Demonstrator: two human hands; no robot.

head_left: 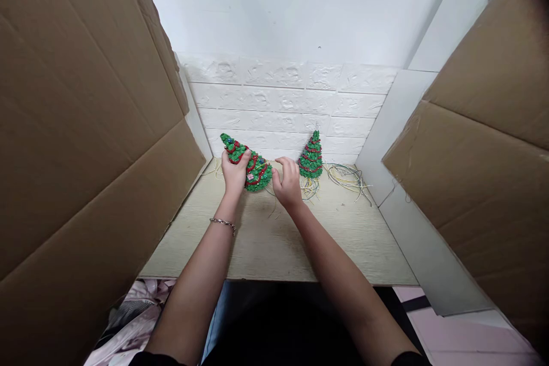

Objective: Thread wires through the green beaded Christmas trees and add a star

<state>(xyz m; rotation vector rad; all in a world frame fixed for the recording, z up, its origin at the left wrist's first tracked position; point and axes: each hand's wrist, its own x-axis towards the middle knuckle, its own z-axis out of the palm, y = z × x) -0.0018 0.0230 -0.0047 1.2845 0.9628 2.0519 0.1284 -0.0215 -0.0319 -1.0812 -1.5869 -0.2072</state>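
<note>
A small green Christmas tree (258, 176) with red garland and bead-like ornaments tilts to the left above the tabletop. My left hand (234, 171) is closed around its upper half, the thumb lying across the front. Close to the right side of its base is my right hand (288, 183), fingers curved and the thumb apart from the index finger. I make out nothing between those fingers. A second Christmas tree (311, 157), also green with red garland, stands upright near the back wall, just beyond my right hand.
Loose yellow and dark wires (349, 177) lie coiled at the back right of the pale wooden tabletop (274, 246). More thin wires (309, 187) sit before the standing tree. Cardboard panels (94, 97) rise on both sides, and a white brick-patterned wall (274, 100) closes the back.
</note>
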